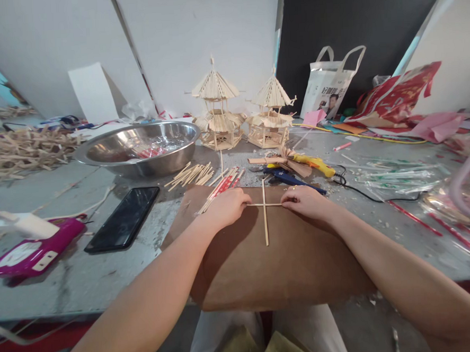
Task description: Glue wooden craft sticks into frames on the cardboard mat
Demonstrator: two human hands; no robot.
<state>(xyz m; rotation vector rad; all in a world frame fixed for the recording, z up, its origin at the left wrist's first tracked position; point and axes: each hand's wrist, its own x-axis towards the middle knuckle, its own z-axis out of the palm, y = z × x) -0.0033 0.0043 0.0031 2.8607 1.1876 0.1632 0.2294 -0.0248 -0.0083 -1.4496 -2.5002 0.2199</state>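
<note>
Two thin wooden sticks form a cross on a brown cardboard sheet [281, 274] in front of me. My left hand [231, 205] pinches the left end of the crosswise stick [256, 205]. At its other end my right hand [306, 201] has its fingertips closed on the same stick. The lengthwise stick [266, 227] lies between my hands, pointing away from me; the joint itself is too small to judge. Just beyond my left hand lie red-and-white wrapped sticks [227, 183] and a bundle of bare sticks [193, 174].
Two stick-built pagodas [216, 105] stand at the back. A steel basin [138, 150], a black phone [122, 220] and a purple power strip [44, 246] are on the left. Blue-handled pliers [294, 178] and a yellow glue gun [314, 165] with a black cord lie beyond my right hand.
</note>
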